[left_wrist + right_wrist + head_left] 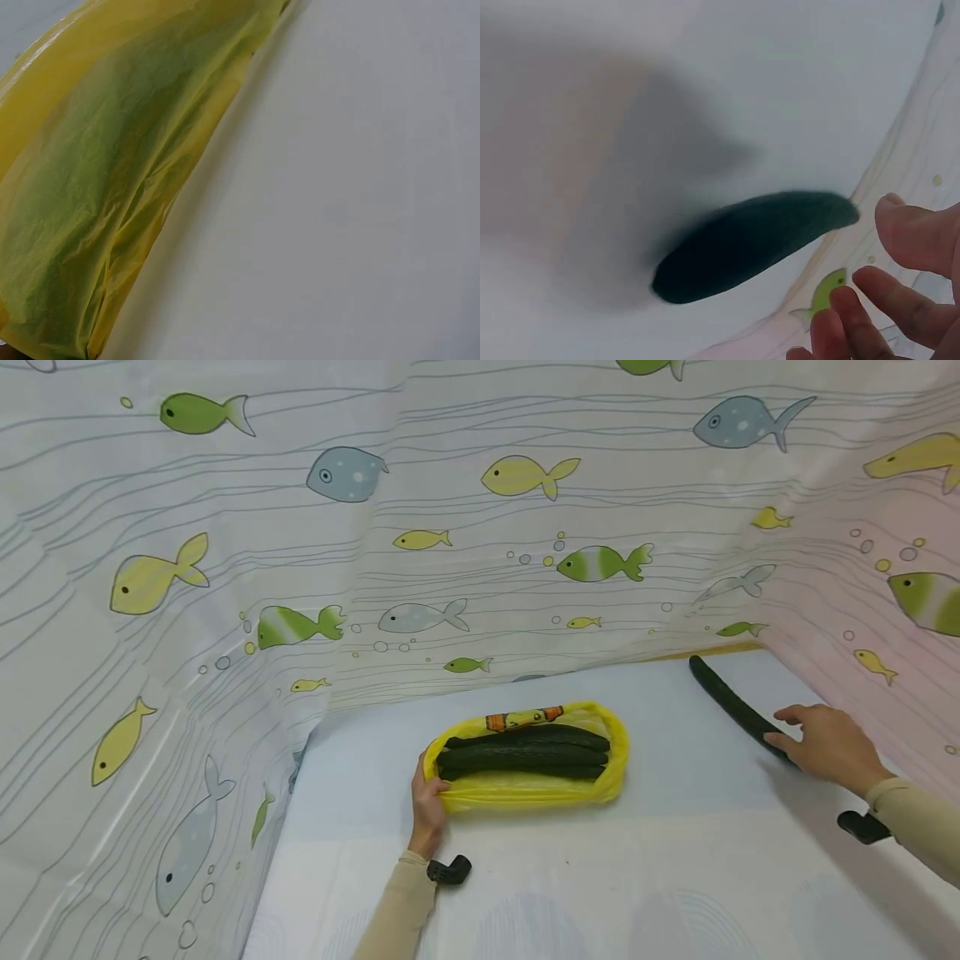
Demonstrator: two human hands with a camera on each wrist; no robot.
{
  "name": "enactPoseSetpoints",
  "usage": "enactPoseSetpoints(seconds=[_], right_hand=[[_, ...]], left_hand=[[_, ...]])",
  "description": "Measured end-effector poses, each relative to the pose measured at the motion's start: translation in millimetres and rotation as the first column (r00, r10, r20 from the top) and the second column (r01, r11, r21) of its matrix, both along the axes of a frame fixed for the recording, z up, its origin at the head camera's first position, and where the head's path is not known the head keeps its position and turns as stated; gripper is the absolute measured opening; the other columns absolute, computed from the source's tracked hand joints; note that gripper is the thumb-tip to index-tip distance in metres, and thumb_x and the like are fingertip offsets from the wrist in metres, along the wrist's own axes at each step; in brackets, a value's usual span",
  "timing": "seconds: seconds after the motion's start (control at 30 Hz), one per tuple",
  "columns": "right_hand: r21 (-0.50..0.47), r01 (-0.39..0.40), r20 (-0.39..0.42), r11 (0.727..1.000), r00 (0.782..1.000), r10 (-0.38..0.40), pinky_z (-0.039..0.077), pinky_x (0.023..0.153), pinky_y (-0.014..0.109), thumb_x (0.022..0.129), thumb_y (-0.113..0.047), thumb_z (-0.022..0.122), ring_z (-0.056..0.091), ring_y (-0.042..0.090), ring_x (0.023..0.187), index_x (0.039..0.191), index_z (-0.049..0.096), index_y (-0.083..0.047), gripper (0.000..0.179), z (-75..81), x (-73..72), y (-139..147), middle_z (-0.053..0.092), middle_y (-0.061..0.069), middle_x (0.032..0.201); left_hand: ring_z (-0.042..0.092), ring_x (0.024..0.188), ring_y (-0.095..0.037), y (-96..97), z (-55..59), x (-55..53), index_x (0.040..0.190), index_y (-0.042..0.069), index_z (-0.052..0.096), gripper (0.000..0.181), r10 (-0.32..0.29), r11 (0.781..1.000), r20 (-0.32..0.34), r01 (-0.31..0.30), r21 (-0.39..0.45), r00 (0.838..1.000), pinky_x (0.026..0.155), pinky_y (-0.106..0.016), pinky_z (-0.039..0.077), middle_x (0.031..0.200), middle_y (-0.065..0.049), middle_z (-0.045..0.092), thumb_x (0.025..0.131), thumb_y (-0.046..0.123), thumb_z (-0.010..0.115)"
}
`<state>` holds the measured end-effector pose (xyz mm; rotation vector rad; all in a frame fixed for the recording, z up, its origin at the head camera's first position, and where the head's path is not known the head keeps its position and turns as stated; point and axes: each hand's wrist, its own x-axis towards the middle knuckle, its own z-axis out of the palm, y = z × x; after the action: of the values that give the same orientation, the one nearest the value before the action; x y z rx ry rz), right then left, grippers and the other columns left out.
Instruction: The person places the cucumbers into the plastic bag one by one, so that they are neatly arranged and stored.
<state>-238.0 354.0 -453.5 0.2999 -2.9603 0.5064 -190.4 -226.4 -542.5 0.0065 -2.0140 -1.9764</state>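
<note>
A yellow plastic bag (517, 799) lies on its side on the table, its mouth rolled wide. Several dark green cucumbers (525, 755) lie lengthwise inside it. My left hand (429, 802) holds the bag's left end, the thumb on the near rim. Through the thin yellow film (82, 150) the green shows in the left wrist view. At the right, one long cucumber (731, 702) lies loose and slanted on the table. My right hand (828, 745) hovers over its near end, fingers spread and slightly bent. The right wrist view shows a gap between these fingers (911, 307) and the cucumber (754, 241).
A white table surface (555, 877) carries everything. Fish-printed sheeting (480, 577) stands behind it and along both sides, close beyond the loose cucumber. Small black wrist cameras (450, 870) sit on both wrists.
</note>
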Motion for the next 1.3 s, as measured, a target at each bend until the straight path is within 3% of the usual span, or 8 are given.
enactPoseSetpoints(seconds=[0.1,0.27,0.4,0.6,0.83,0.93,1.07,1.3], right_hand=[[-0.010,0.017,0.036,1.000,0.999,-0.017,0.051,0.060,0.044,0.095,-0.025,0.077,0.067,0.046,0.086,0.125,0.066,0.015,0.052,-5.7,-0.6,15.4,0.066,0.042,0.117],[0.005,0.028,0.111,1.000,0.993,-0.029,0.054,0.068,0.056,0.094,-0.032,0.078,0.066,0.053,0.093,0.125,0.063,0.018,0.060,-16.2,-0.4,31.8,0.065,0.043,0.115],[0.019,0.043,0.155,0.999,0.987,-0.046,0.053,0.068,0.056,0.093,-0.034,0.079,0.065,0.054,0.093,0.124,0.061,0.020,0.065,-23.9,0.1,38.7,0.064,0.044,0.114],[0.015,0.071,0.153,0.997,0.986,-0.072,0.052,0.067,0.057,0.092,-0.030,0.079,0.064,0.058,0.094,0.124,0.061,0.019,0.062,-39.0,3.4,45.6,0.062,0.046,0.117],[-0.053,0.076,0.143,0.996,0.987,-0.067,0.052,0.072,0.063,0.095,-0.033,0.077,0.062,0.062,0.098,0.126,0.057,0.023,0.067,-55.9,6.7,48.8,0.063,0.047,0.113],[-0.067,0.068,0.126,0.995,0.990,-0.060,0.051,0.076,0.067,0.098,-0.035,0.075,0.059,0.065,0.103,0.127,0.056,0.023,0.068,-58.5,6.2,48.1,0.061,0.048,0.116],[-0.081,0.071,0.101,0.994,0.993,-0.063,0.051,0.077,0.069,0.100,-0.033,0.072,0.058,0.066,0.105,0.128,0.055,0.023,0.066,-62.3,5.0,45.2,0.059,0.050,0.119],[-0.090,0.097,0.110,0.991,0.990,-0.087,0.052,0.075,0.068,0.102,-0.027,0.070,0.058,0.067,0.102,0.128,0.051,0.024,0.061,-61.7,5.3,40.0,0.056,0.052,0.119]], left_hand=[[0.043,0.146,-0.031,-0.8,0.1,0.6,0.160,0.005,0.043,0.078,0.003,1.000,0.014,-0.003,-0.001,1.000,0.114,-0.023,0.036,0.161,-0.016,0.048,0.083,-0.004,0.038],[0.043,0.144,-0.031,-1.2,-1.3,1.9,0.162,0.006,0.041,0.079,0.000,1.000,0.026,0.000,-0.018,1.000,0.115,-0.025,0.036,0.163,-0.017,0.046,0.084,-0.005,0.036],[0.045,0.140,-0.030,-1.4,-1.9,1.9,0.161,0.006,0.042,0.080,-0.001,1.000,0.023,0.002,-0.012,1.000,0.113,-0.022,0.036,0.162,-0.017,0.047,0.083,-0.004,0.036],[0.043,0.144,-0.031,-1.5,-2.7,0.9,0.161,0.005,0.041,0.079,-0.003,1.000,0.020,0.003,-0.001,1.000,0.114,-0.022,0.036,0.162,-0.018,0.046,0.083,-0.005,0.037],[0.032,0.156,-0.031,0.4,-0.7,3.1,0.163,0.005,0.037,0.078,-0.007,0.999,0.056,0.005,0.043,0.998,0.126,-0.049,0.025,0.167,-0.015,0.039,0.086,-0.005,0.036],[0.031,0.157,-0.032,0.5,-0.7,2.7,0.163,0.004,0.037,0.078,-0.007,0.999,0.047,0.005,0.046,0.999,0.126,-0.053,0.022,0.168,-0.016,0.039,0.086,-0.006,0.036],[0.033,0.155,-0.032,0.3,-0.2,1.5,0.163,0.005,0.037,0.078,-0.007,0.999,0.046,0.005,0.043,0.999,0.126,-0.048,0.025,0.167,-0.015,0.040,0.086,-0.005,0.036],[0.037,0.153,-0.030,0.1,0.4,0.9,0.163,0.005,0.038,0.078,0.001,1.000,0.054,-0.002,0.031,0.999,0.118,-0.027,0.032,0.166,-0.015,0.042,0.086,-0.004,0.037]])
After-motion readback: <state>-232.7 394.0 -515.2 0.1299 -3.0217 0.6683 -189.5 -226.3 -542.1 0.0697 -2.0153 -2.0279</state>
